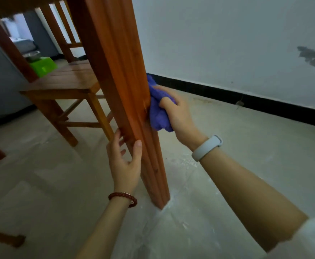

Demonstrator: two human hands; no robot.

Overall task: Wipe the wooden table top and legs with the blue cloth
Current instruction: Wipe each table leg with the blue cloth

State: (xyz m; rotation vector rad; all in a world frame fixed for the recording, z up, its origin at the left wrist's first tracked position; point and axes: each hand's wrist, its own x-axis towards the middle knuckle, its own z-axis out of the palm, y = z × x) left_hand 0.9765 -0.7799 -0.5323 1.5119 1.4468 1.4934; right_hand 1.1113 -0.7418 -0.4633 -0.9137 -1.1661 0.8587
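Observation:
A thick reddish wooden table leg runs from the top of the view down to the floor at centre. My right hand holds a bunched blue cloth and presses it against the leg's right side about halfway up. My left hand wraps the leg lower down, with the fingers on its left face and the thumb on the front edge. The underside of the table top shows dark at the upper left.
A wooden chair stands under the table to the left of the leg. A green box sits behind it. A white wall with a black skirting board runs along the right. The floor is pale tile.

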